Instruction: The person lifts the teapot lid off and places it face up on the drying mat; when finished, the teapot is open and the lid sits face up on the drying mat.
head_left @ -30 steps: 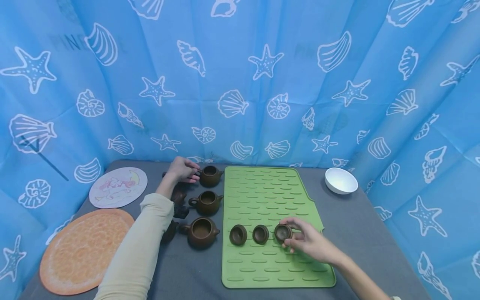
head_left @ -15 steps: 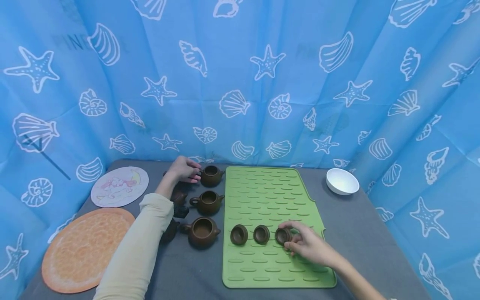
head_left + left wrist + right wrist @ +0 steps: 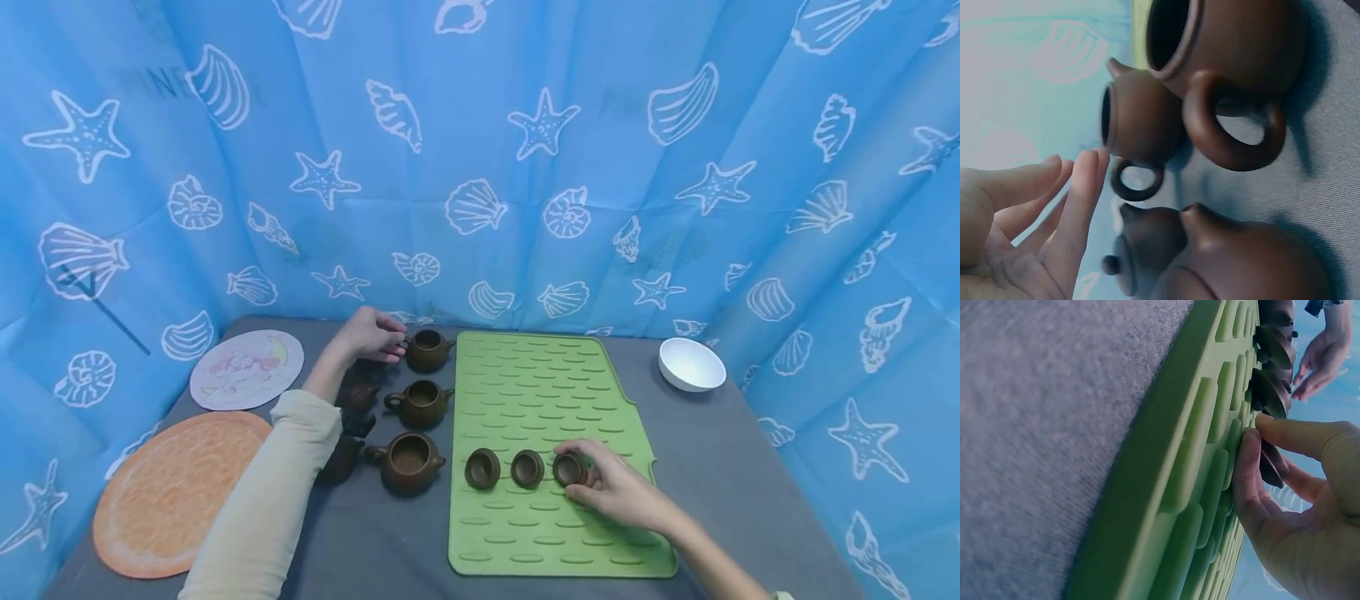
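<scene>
Three small brown teapot lids lie upturned in a row on the green mat (image 3: pixel 540 537). My right hand (image 3: pixel 618 492) pinches the rightmost lid (image 3: pixel 570 469) at its rim; in the right wrist view, thumb and fingers surround this lid (image 3: pixel 1274 464). The middle lid (image 3: pixel 527 469) and left lid (image 3: pixel 482 468) sit beside it. At the back left, my left hand (image 3: pixel 372 335) hovers next to the far lidless teapot (image 3: pixel 428 352). The left wrist view has its relaxed fingertips (image 3: pixel 1088 159) just short of that teapot's handle (image 3: pixel 1138 181), holding nothing.
Two more lidless teapots, a middle one (image 3: pixel 422 407) and a near one (image 3: pixel 409 467), line the mat's left edge. Lidded teapots (image 3: pixel 341 460) stand partly hidden behind the left forearm. A white bowl (image 3: pixel 692 364), an orange round mat (image 3: pixel 180 492) and a pale round mat (image 3: pixel 247 369) flank them.
My right fingers and thumb have drawn in around the rightmost lid, which sits in nearly the same spot. The left hand stays by the far teapot. The head view has shifted slightly.
</scene>
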Available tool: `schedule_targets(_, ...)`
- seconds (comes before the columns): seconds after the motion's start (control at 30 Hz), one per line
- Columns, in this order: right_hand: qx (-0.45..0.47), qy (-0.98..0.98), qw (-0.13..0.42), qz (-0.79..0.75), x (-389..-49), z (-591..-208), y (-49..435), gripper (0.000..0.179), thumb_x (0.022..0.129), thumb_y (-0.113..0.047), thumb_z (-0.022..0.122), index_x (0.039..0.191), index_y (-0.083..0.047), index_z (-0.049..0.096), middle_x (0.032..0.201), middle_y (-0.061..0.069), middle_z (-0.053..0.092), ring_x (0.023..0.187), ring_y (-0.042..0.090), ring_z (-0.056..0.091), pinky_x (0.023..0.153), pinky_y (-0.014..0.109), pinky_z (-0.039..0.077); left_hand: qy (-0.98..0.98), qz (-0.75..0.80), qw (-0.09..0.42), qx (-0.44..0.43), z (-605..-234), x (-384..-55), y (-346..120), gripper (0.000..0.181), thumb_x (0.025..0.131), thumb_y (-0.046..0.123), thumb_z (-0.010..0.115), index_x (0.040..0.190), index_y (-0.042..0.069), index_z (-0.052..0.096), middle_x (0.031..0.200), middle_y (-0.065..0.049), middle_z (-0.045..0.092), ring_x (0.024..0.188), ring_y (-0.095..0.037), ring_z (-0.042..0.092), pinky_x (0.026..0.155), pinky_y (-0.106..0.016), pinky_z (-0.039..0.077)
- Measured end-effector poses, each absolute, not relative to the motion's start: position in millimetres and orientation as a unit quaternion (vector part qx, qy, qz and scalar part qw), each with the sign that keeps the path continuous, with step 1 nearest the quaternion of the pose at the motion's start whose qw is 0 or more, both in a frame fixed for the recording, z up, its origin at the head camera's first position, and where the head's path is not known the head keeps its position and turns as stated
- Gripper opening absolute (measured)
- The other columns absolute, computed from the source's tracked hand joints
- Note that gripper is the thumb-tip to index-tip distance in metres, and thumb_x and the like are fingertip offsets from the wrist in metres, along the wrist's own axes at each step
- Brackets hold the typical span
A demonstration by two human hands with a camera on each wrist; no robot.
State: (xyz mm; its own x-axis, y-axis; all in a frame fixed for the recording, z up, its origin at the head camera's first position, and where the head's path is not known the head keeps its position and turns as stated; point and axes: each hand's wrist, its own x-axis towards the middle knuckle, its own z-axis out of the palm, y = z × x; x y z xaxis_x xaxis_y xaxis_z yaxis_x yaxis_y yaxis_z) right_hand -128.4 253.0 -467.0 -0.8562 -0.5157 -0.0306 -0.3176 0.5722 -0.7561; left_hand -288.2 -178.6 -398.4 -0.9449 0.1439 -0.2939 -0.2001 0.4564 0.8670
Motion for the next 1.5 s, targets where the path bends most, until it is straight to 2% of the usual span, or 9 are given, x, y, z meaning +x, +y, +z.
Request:
schedule_targets(0.13,-0.241,0.884,0.120,-0.383,-128.1,-465.1,253.4,0.058,0.096,-0.018,0.083,0.147,-0.005,0.059,0.138,0.021,0.062,0.077,0.000,0.059,0.069,0.022,0.057,0.837,0.523,0.163,0.012,-390.5,-281.6,-178.9,0.037,0.111,0.008,0.058,0.144,-0.008,0.063,0.142,-0.034,0.063,0.097,-0.021,0.079,0.089,-0.035,0.068)
schedule_targets(0.23,-0.237,0.888,0.120,-0.375,-127.7,-461.3,253.8,0.059,0.097,-0.022,0.082,0.148,-0.006,0.058,0.135,0.018,0.063,0.071,0.000,0.056,0.063,0.023,0.053,0.837,0.524,0.154,0.035,-386.9,-273.6,-182.2,0.037,0.111,0.008,0.059,0.144,-0.008,0.063,0.144,-0.035,0.062,0.099,-0.021,0.079,0.090,-0.036,0.068)
schedule_targets(0.47,-0.224,0.907,0.070,-0.350,-129.4,-449.9,252.1,0.055,0.099,-0.027,0.081,0.145,-0.007,0.061,0.127,0.016,0.062,0.062,0.003,0.048,0.056,0.022,0.048,0.839,0.524,0.130,0.064,-382.4,-247.2,-200.2,0.037,0.112,0.012,0.059,0.143,-0.007,0.063,0.136,-0.033,0.068,0.109,-0.031,0.080,0.089,-0.037,0.068)
schedule_targets(0.63,-0.220,0.910,0.019,-0.351,-132.9,-441.5,237.7,0.046,0.097,-0.020,0.083,0.139,-0.012,0.066,0.127,0.017,0.066,0.059,0.001,0.047,0.054,0.022,0.046,0.836,0.532,0.113,0.071,-383.1,-226.9,-213.7,0.035,0.111,0.013,0.061,0.141,-0.007,0.066,0.140,-0.035,0.066,0.105,-0.028,0.081,0.086,-0.034,0.068)
schedule_targets(0.8,-0.260,0.883,-0.006,-0.390,-139.6,-438.4,208.0,0.040,0.098,-0.011,0.080,0.135,-0.014,0.069,0.126,0.019,0.069,0.058,-0.003,0.048,0.051,0.022,0.047,0.842,0.525,0.104,0.067,-388.2,-203.8,-228.7,0.034,0.111,0.015,0.062,0.137,-0.007,0.068,0.133,-0.032,0.070,0.098,-0.020,0.078,0.085,-0.030,0.068)
schedule_targets(1.03,-0.299,0.831,0.050,-0.467,-147.6,-433.6,147.1,0.033,0.102,-0.013,0.076,0.134,-0.011,0.068,0.126,0.022,0.068,0.062,0.001,0.056,0.052,0.022,0.050,0.882,0.459,0.067,0.078,-401.2,-167.5,-248.9,0.032,0.111,0.019,0.064,0.135,0.000,0.072,0.122,-0.024,0.077,0.096,-0.030,0.074,0.079,-0.031,0.063)
schedule_targets(1.23,-0.330,0.792,0.104,-0.503,-154.0,-429.5,90.8,0.032,0.102,-0.012,0.075,0.134,-0.011,0.067,0.132,0.020,0.067,0.065,0.002,0.060,0.057,0.020,0.052,0.905,0.421,0.033,0.054,-412.4,-137.8,-264.1,0.028,0.109,0.019,0.067,0.130,0.003,0.075,0.123,-0.019,0.078,0.082,-0.020,0.065,0.064,-0.027,0.052)
schedule_targets(1.37,-0.343,0.767,0.138,-0.524,-157.7,-427.1,54.6,0.032,0.103,-0.011,0.074,0.134,-0.010,0.066,0.131,0.016,0.069,0.066,0.001,0.060,0.059,0.019,0.053,0.907,0.417,0.051,0.016,-417.8,-121.7,-276.9,0.028,0.108,0.019,0.067,0.130,0.003,0.075,0.116,-0.018,0.075,0.067,-0.017,0.055,0.054,-0.029,0.045)
schedule_targets(1.5,-0.346,0.739,0.175,-0.552,-159.3,-426.9,22.1,0.030,0.104,-0.011,0.072,0.133,-0.009,0.066,0.125,0.015,0.070,0.065,0.004,0.063,0.059,0.019,0.054,0.901,0.426,0.081,-0.019,-424.4,-110.6,-290.8,0.030,0.110,0.018,0.063,0.133,0.001,0.072,0.105,-0.016,0.072,0.068,-0.019,0.058,0.055,-0.031,0.047)
